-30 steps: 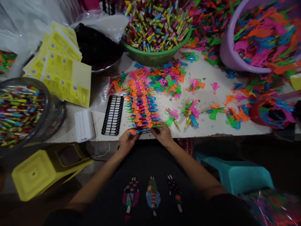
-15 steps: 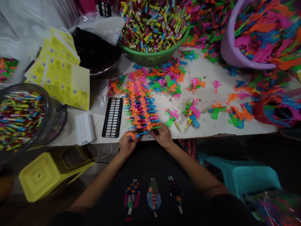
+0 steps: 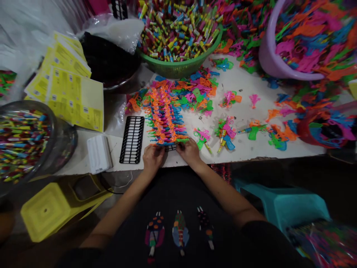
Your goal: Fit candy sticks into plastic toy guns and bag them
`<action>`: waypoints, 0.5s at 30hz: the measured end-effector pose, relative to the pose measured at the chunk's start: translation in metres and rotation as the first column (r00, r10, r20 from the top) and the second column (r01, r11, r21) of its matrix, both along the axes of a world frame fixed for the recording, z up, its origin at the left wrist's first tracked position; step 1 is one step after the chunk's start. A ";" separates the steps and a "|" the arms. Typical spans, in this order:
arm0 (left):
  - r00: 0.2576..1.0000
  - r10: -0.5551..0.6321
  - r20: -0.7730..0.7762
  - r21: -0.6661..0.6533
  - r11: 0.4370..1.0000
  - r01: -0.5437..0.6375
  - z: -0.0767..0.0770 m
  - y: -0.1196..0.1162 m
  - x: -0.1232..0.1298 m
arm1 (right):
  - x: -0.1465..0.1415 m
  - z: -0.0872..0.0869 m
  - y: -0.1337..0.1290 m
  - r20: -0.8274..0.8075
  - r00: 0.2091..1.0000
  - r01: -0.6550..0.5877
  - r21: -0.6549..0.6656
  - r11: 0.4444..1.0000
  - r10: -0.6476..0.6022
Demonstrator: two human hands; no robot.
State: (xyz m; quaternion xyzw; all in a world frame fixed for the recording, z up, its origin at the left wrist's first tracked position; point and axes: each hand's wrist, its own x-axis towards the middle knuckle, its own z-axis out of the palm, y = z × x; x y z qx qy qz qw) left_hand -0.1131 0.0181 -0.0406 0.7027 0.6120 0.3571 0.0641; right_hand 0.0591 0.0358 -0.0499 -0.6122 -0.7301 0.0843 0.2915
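A long stack of orange, pink, blue and green plastic toy pieces point(image 3: 164, 115) lies in rows on the white table, with part of a black rack point(image 3: 170, 147) showing at its near end. At the near left corner, my left hand point(image 3: 153, 156) has its fingers closed at the rack's edge; what they grip is too small to make out. My right hand point(image 3: 189, 150) pinches at the near right corner, beside a green piece point(image 3: 182, 140). Left of the stack lies a second black rack point(image 3: 132, 139) with nothing on it.
Behind stands a green basket point(image 3: 178, 69) of small colourful tubes. A purple tub point(image 3: 267, 56) and a red bowl point(image 3: 309, 136) are on the right. Loose toys point(image 3: 227, 130) lie between. At left are a white box point(image 3: 99, 153), yellow sheets point(image 3: 75, 98) and a clear bowl point(image 3: 52, 137).
The stack and rack have shifted slightly away from me. The orange and blue piece at my left hand now sits at the stack's near end, and my left fingers are at the rack's corner.
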 end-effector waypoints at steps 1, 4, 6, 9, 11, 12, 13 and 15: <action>1.000 0.011 -0.002 0.008 1.000 -0.011 -0.002 0.003 0.001 | -0.001 0.000 0.003 0.006 1.000 0.009 -0.012 1.000 -0.009; 1.000 0.028 -0.003 0.035 0.999 -0.028 -0.006 0.010 0.002 | -0.002 0.004 0.007 0.021 1.000 -0.002 -0.038 0.999 0.003; 1.000 0.019 0.003 0.041 0.999 -0.019 -0.006 0.012 0.000 | 0.005 0.012 0.005 0.034 0.998 -0.051 -0.049 0.997 0.053; 1.000 0.005 0.020 0.009 1.000 -0.005 0.000 0.008 -0.005 | 0.029 0.030 -0.007 0.087 0.996 -0.034 -0.012 0.999 0.035; 0.999 0.013 0.037 -0.012 1.000 -0.013 0.009 0.001 -0.008 | 0.050 0.040 -0.016 0.165 0.981 0.097 0.021 0.995 -0.100; 0.999 0.014 0.046 -0.016 1.000 -0.014 0.014 -0.003 -0.009 | 0.060 0.044 -0.021 0.213 0.962 0.173 0.019 0.985 -0.173; 0.998 0.004 0.057 -0.019 1.000 -0.003 0.020 -0.007 -0.008 | 0.069 0.047 -0.024 0.259 0.939 0.234 -0.001 0.972 -0.226; 0.993 -0.077 0.092 -0.040 0.996 0.081 0.032 -0.015 -0.003 | 0.081 0.050 -0.027 0.320 0.909 0.306 -0.080 0.949 -0.267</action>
